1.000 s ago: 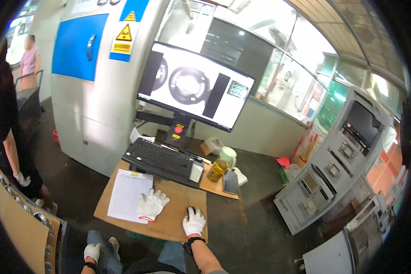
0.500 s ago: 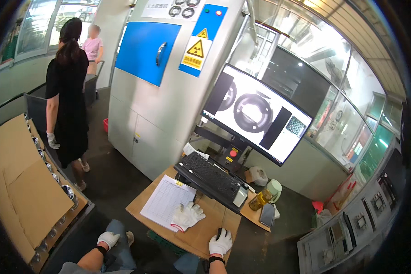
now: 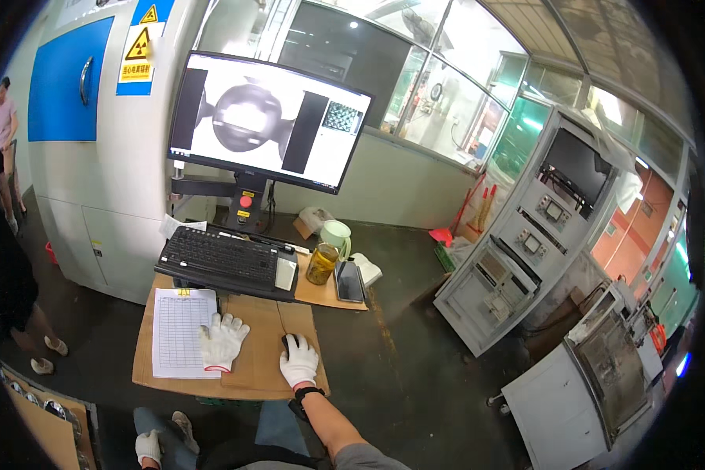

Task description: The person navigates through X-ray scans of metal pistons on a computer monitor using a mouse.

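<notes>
My right hand (image 3: 298,363), in a white glove, rests over a dark computer mouse (image 3: 291,342) on the cardboard-topped desk (image 3: 251,372). Its fingers curve round the mouse. Low in the view my left hand (image 3: 148,447), also gloved, lies on my thigh with its fingers curled in and nothing visible in them. An unworn white glove (image 3: 222,343) lies palm down across a clipped paper form (image 3: 182,333). Above these sit a black keyboard (image 3: 221,257) and a monitor (image 3: 262,121) with a grey image of a round part.
A jar of yellowish drink (image 3: 321,264), a pale green mug (image 3: 337,235) and a phone (image 3: 349,282) stand at the desk's right end. A large cabinet with a blue door (image 3: 70,82) rises at left. Grey equipment racks (image 3: 517,251) line the right. Two people are at far left.
My view has swung right, so the cabinet, monitor and desk sit further left. The round part on the screen has shifted and looks different. My right hand stays on the mouse.
</notes>
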Demonstrator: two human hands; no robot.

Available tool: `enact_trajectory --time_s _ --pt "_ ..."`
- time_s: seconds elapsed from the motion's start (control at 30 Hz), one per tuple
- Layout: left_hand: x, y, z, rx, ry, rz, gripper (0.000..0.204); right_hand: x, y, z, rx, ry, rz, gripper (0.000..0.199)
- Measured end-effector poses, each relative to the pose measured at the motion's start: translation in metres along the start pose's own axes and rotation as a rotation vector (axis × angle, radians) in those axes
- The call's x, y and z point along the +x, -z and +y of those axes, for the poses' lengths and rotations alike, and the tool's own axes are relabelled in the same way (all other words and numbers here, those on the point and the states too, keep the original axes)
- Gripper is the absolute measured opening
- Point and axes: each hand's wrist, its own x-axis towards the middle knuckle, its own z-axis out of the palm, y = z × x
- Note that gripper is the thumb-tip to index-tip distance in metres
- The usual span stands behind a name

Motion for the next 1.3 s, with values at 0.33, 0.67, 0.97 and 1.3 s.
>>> enact_trajectory --time_s 0.33,0.67,0.97,1.3 --pt "0.012 -0.015 -0.024 0.322 -0.228 -0.051 0.025 -0.003 -0.003 0.005 0.004 -0.004 0.015 0.047" --pt "-0.001 -0.016 0.006 -0.457 0.291 0.068 0.032 -0.001 -0.006 0.003 0.011 0.027 0.038 0.046" --pt "-0.042 0.044 0.078 -0.214 0.261 0.080 0.037 -0.003 -0.008 0.004 -0.005 0.011 -0.017 0.048" --pt "-0.046 0.047 0.080 -0.239 0.195 0.095 0.034 -0.003 -0.009 0.003 -0.013 0.026 0.030 0.047"
